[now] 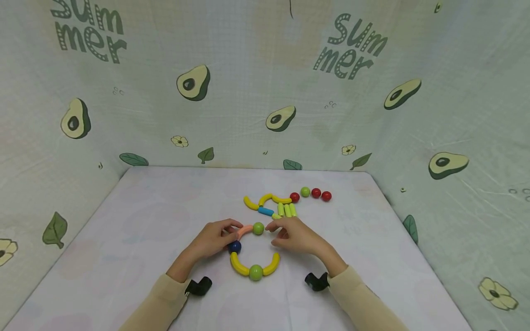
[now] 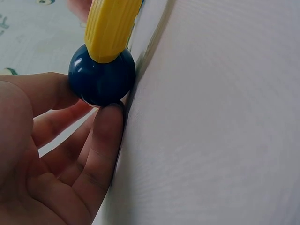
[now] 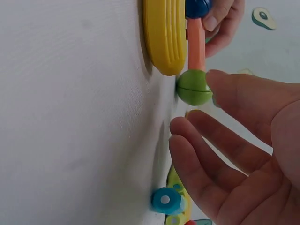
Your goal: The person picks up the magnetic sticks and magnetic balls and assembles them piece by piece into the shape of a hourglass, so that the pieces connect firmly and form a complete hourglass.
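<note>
A ring-like chain of toy pieces lies on the table. My left hand [image 1: 214, 237] pinches the orange curved rod [image 1: 245, 230] beside the dark blue ball [image 1: 234, 247]; in the left wrist view the fingers lie close against this blue ball [image 2: 101, 77]. At the rod's far end sits a green ball [image 1: 258, 228]. Two yellow curved rods [image 1: 238, 265] join at a lower green ball [image 1: 256, 273]. My right hand [image 1: 296, 235], its fingers apart and holding nothing, is just right of the upper green ball. In the right wrist view the thumb is near that green ball [image 3: 194, 88].
Behind the hands lie more yellow curved rods [image 1: 250, 203], a blue rod [image 1: 266, 211] and short light green rods [image 1: 287, 210]. Red balls [image 1: 316, 193] and another green ball [image 1: 305, 191] are at the back right. A printed cloth [image 1: 240, 55] hangs around the table.
</note>
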### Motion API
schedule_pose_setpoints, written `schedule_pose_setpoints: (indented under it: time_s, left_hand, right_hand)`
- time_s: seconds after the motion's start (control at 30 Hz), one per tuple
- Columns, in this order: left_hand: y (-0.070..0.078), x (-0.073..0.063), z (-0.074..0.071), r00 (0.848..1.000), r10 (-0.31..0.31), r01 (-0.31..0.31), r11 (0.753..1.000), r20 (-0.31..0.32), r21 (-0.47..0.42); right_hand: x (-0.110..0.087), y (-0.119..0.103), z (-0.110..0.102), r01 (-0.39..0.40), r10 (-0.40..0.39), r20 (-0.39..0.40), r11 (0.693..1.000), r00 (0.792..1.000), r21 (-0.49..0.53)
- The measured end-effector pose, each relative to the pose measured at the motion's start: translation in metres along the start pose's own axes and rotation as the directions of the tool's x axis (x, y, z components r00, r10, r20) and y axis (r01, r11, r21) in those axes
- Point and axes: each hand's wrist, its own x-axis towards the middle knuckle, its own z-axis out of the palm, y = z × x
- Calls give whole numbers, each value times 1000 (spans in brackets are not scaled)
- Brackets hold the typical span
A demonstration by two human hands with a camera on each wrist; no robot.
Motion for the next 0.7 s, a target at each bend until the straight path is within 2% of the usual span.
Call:
schedule_pose_setpoints:
  time_s: [0.43,0.7]
  left_hand:
    - [-1,1,2,1000,8,-7,1000,-15,16]
    - [0,1,2,1000,4,-3,1000,-17,26]
  right_hand:
    - [-18,12,-7,66,-68,139,998,988,16]
    - [-17,17,-7,114,-129,222,990,966,77]
